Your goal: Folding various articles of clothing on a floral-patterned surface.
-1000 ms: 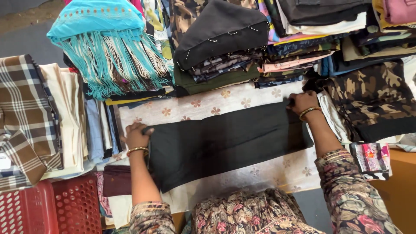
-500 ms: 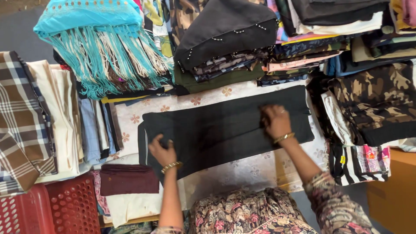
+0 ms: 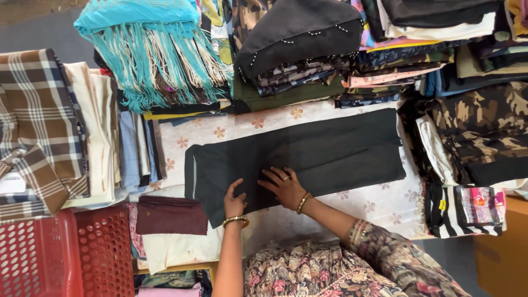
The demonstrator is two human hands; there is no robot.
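Red crate (image 3: 55, 256) sits at far left, below folded plaid cloth (image 3: 33, 126). Beside it lies a folded maroon cloth (image 3: 171, 215). A turquoise fringed shawl (image 3: 146, 49) tops a stack further back. At centre, a black garment (image 3: 308, 157) lies flat on a floral table cover (image 3: 379, 201), its long axis running left to right. The left hand (image 3: 234, 202) rests on its near edge, fingers open, gripping nothing. The right hand (image 3: 283, 186), just beside it, presses flat on the garment, fingers spread, also holding nothing. Most of the garment stretches right of both hands. Camouflage cloth (image 3: 484, 126) is stacked at far right.
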